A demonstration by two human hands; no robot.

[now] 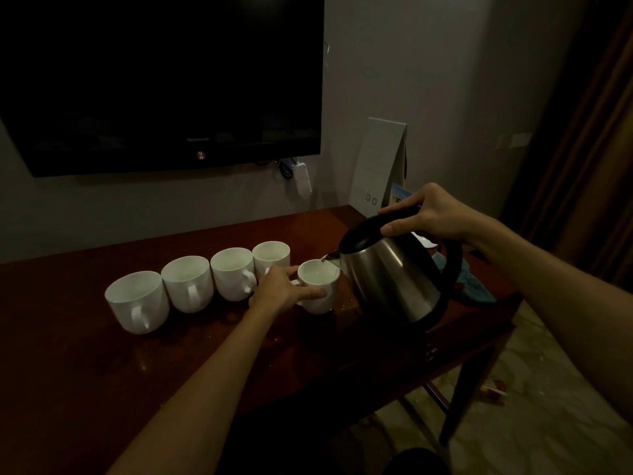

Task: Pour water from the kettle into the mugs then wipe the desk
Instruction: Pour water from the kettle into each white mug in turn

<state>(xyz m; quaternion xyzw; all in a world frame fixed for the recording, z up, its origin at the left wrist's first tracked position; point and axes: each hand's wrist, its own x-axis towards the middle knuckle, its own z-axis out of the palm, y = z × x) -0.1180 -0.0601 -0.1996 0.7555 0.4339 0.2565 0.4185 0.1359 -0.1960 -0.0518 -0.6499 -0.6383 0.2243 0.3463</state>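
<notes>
A big flat black television screen [161, 80] fills the wall above, its top and left side cut off, dark and glossy. Below it runs the long reddish-brown polished wooden desk [102, 365], shiny enough to show droplets near the mugs; its right edge drops away to a pale patterned floor [548, 423], and a broad bare stretch lies along the near side. The brushed stainless-steel kettle with a black plastic lid and handle [394, 279] is tipped left, held off the desk, its spout over the fifth mug. The right hand [435, 214] grips the black handle on top, fingers curled round it. Behind the kettle a crumpled teal cloth [474, 286] lies near the desk's right edge, mostly hidden. A row of four white glazed ceramic mugs [191, 282] — rounded, handles toward me — stands touching or nearly so; whether they hold water is hard to tell in this dimness. The left hand [281, 289] holds the white ceramic mug under the spout [320, 286], thumb and fingers wrapped round its side, and a thin stream of water falls into it.
</notes>
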